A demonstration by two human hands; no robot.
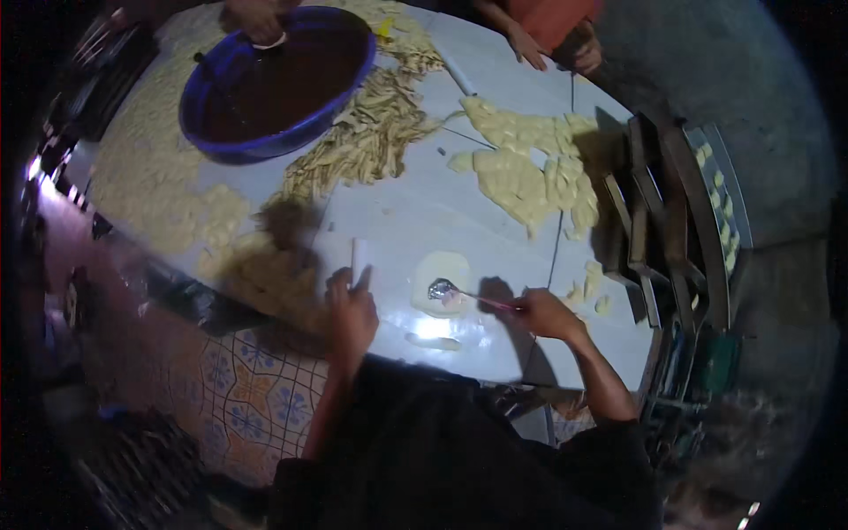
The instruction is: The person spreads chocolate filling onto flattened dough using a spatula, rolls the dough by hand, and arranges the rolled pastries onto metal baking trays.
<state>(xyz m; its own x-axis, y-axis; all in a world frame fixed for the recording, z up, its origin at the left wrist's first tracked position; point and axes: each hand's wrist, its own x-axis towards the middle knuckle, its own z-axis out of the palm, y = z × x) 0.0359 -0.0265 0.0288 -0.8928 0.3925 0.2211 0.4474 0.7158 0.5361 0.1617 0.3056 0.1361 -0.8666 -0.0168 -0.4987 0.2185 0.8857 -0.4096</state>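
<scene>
A flat, pale piece of rolled dough (430,265) lies on the white table in front of me. Over it, my right hand (549,315) grips the reddish handle of a spoon (486,300). The spoon's metal bowl rests on or just above the dough; I cannot tell which, and a small pinkish patch shows beside it. To the left, my left hand (352,314) is closed round the near end of a short white rolling pin (360,256). A small dough strip (433,341) lies between the sheet and the table's near edge.
A blue basin (199,132) of dark brown filling stands far left, a person's hand (261,22) over it. Beside it are heaped brownish strips (367,128); dough pieces (517,181) lie right. Metal trays (649,177) line the right edge. Another person's hand (527,49) rests at the far side.
</scene>
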